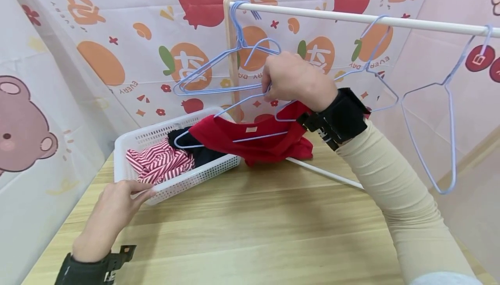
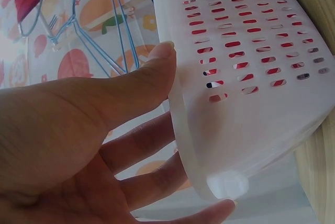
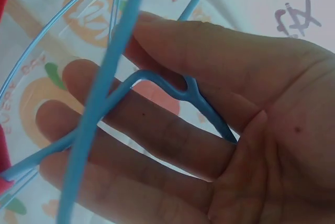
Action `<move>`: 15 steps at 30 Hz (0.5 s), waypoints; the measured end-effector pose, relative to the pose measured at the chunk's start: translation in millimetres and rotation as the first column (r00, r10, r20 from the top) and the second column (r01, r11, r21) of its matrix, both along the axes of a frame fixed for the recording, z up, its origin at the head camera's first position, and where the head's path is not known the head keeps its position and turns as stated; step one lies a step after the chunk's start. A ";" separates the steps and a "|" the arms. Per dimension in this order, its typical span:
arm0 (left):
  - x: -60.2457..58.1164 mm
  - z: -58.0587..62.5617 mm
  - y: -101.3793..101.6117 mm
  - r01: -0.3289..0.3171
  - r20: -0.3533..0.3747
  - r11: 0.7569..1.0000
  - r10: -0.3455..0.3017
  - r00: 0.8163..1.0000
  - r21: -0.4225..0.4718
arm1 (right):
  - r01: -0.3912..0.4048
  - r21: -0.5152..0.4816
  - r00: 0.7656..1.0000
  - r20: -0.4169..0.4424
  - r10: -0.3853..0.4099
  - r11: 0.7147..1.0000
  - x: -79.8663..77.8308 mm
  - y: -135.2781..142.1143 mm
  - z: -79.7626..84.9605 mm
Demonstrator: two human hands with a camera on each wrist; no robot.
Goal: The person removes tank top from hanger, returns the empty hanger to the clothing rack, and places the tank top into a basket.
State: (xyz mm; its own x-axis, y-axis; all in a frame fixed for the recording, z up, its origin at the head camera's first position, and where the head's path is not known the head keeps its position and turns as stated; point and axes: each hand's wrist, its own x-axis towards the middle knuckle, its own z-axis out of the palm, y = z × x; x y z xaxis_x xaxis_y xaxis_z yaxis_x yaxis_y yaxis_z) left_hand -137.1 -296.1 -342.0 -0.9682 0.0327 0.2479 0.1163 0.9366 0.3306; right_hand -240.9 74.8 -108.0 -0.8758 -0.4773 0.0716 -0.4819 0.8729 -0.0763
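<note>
So, red shirt (image 1: 254, 148): hung on a blue hanger (image 1: 260, 137) under the rail (image 1: 332, 14), partly beyond the end of the white basket (image 1: 195, 181). Whether its lower cloth touched the table (image 1: 273, 224), I could not tell.
Right hand (image 1: 294, 76): clamped on that hanger near the base of its hook, thumb to one side, fingers to the other.
Hanger end: poked out past the cloth on the basket side, lower bar crossing the gaping neckline. Judged the chief risk: a tilt that way might let the shirt slip off, the wire being poorly covered there.
Hook: off the rail, near the bunched hangers (image 1: 220, 90). Lifted through them, it could tangle.
Neighbouring hanger (image 1: 367, 66): one corner overlapped the shirt from where I stood, contact unclear. A sideways pull might snag cloth and swing both.
Left hand (image 1: 119, 200): pinched the basket rim at a near corner. A tug could skew the basket, with the striped garment (image 1: 162, 163) and dark garment (image 1: 207, 152) inside.
White tube (image 1: 328, 173): ran low, close by the shirt's hanging folds. They could catch on it if dragged.
</note>
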 end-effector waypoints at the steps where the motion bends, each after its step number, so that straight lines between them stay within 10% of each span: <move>1: 0.1 0.0 0.0 0.001 0.000 1.000 -0.001 1.000 0.000 | -0.007 0.008 1.000 -0.001 0.007 1.000 2.7 -1.4 -0.8; 15: -0.3 0.6 0.3 -0.001 0.006 1.000 0.001 1.000 0.000 | -0.054 0.035 0.999 0.004 0.054 0.998 39.3 -16.5 -16.7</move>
